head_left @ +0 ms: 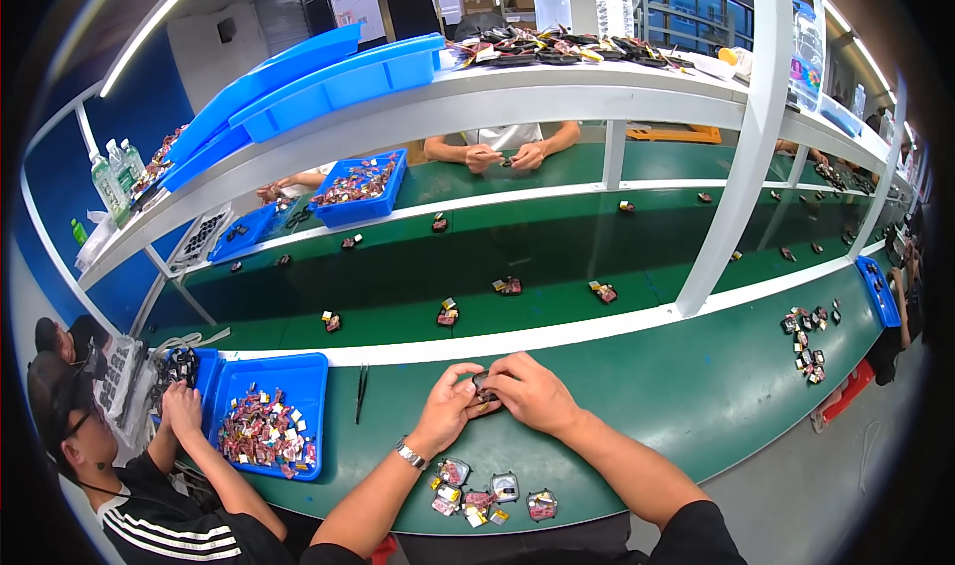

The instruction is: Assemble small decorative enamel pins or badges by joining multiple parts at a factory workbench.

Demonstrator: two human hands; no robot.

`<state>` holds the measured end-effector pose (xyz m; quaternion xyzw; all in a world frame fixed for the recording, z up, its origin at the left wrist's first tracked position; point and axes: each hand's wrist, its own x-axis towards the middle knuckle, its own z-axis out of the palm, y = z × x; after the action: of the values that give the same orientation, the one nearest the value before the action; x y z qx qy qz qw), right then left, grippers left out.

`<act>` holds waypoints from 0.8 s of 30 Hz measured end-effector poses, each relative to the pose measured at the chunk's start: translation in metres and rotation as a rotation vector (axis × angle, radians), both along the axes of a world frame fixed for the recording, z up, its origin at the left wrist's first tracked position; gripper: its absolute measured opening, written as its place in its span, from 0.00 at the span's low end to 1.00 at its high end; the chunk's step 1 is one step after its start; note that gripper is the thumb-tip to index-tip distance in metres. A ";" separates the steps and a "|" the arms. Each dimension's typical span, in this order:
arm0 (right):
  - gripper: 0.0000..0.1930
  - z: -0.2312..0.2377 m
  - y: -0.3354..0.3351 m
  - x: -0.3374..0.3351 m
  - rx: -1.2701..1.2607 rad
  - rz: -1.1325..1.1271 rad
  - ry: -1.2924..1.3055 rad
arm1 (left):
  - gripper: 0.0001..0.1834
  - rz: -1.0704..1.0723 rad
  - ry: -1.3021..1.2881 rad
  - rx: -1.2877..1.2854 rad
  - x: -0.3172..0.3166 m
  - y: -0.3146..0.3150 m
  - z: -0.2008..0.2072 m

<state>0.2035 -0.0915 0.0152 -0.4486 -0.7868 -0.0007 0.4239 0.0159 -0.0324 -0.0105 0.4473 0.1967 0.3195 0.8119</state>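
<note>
The small black electronic casing (486,398) is over the long green bench (637,391), held between your nearly closed left hand (445,408) and right hand (537,394); brace it with the left, work lightly with the right.

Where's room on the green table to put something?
Widest: table right of the right hand, until the far parts. Smaller: between the tweezers and left hand. Crowded: the blue tray, and between the forearms, where near parts lie.

Readable text: none | bottle labels (111,189): too small | white sheet (356,4) at back: marks too blurred
</note>
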 end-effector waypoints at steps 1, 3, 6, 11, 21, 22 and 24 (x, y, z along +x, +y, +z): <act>0.13 0.003 0.000 -0.001 -0.012 -0.004 0.061 | 0.15 0.008 0.012 0.009 0.001 0.000 0.002; 0.12 0.001 0.001 -0.003 -0.026 -0.014 0.122 | 0.15 0.009 0.024 0.015 0.003 0.000 0.000; 0.11 -0.008 0.002 0.003 -0.089 -0.061 0.207 | 0.14 -0.013 0.004 0.039 0.009 0.005 -0.008; 0.17 -0.010 0.006 -0.008 -0.351 -0.048 0.507 | 0.10 0.071 0.057 0.118 0.003 0.007 -0.009; 0.10 0.052 0.003 0.058 -0.367 0.183 1.020 | 0.18 -0.006 0.077 0.067 0.004 0.001 0.003; 0.12 0.082 0.001 0.064 -0.198 0.276 1.049 | 0.17 -0.014 0.096 0.081 0.002 0.001 0.004; 0.11 0.157 -0.002 0.075 0.058 0.150 0.902 | 0.16 -0.020 0.108 0.096 -0.003 0.003 0.003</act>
<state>0.2788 -0.0932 0.1720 -0.3340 -0.5533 0.2034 0.7355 0.0124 -0.0295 -0.0074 0.5044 0.2204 0.2958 0.7807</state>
